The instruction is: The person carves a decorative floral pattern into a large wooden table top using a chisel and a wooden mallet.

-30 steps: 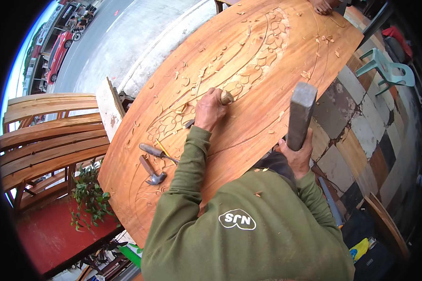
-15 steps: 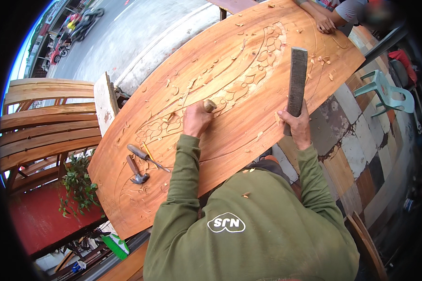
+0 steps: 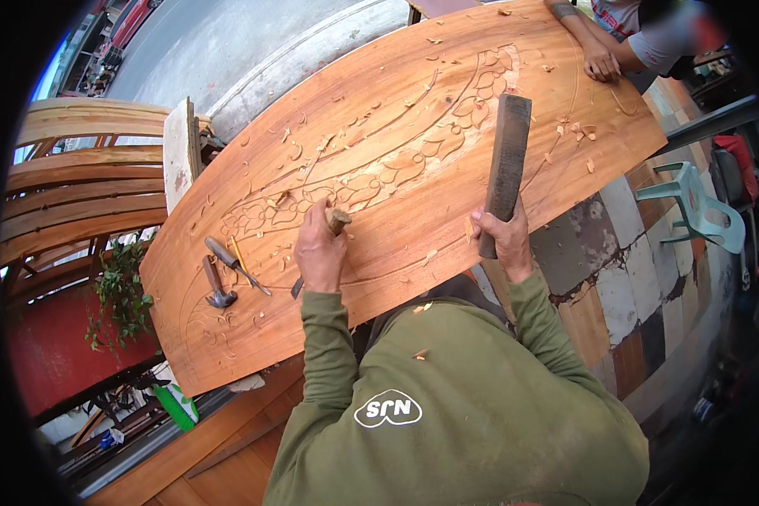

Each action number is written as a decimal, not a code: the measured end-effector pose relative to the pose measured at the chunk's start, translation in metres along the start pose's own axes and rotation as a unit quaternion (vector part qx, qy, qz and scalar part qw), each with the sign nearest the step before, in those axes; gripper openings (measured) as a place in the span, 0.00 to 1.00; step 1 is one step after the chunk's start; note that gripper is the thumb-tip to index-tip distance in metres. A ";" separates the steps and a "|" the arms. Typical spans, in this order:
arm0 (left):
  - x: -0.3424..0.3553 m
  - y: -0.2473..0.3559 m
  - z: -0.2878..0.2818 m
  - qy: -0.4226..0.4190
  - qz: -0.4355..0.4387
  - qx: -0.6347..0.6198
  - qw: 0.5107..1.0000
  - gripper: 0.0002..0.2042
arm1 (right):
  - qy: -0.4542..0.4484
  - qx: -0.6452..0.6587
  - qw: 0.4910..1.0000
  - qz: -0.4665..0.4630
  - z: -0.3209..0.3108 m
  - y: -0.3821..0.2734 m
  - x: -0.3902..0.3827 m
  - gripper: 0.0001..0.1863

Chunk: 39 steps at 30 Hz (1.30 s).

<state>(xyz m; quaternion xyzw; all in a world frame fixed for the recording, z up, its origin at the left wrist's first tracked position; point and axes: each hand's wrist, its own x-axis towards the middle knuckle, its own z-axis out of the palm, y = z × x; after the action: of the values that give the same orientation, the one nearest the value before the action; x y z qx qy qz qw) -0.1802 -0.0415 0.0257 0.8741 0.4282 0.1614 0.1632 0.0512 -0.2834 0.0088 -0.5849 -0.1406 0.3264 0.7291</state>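
Seemingly to reposition the chisel (image 3: 338, 220), the left hand (image 3: 319, 255) gripping it had shifted across the panel (image 3: 430, 207); the right hand (image 3: 511, 240) clutched a bar (image 3: 507, 160).

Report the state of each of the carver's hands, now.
Left hand: closed around a wooden-handled chisel.
Right hand: closed around the lower part of a dark, squared bar.

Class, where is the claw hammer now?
In the head view, the claw hammer lies on the left part of the carved panel, beside a chisel-like tool.
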 end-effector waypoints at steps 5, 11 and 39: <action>0.016 -0.014 0.033 -0.066 0.124 -0.007 0.990 0.28 | -0.022 0.005 1.000 0.001 -0.002 0.007 0.003 0.22; -0.011 -0.028 0.028 -0.110 0.143 -0.026 0.983 0.31 | 0.011 -0.001 1.000 0.010 0.007 0.002 0.000 0.18; -0.009 0.149 0.030 -0.122 0.016 -0.145 0.982 0.29 | -0.140 -0.038 0.984 0.105 -0.048 -0.034 0.018 0.27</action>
<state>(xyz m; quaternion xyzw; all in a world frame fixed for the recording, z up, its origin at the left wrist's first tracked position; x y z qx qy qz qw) -0.0695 -0.1399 0.0610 0.8609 0.3631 0.1162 0.3368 0.1035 -0.3117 0.0247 -0.5724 -0.1919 0.4743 0.6408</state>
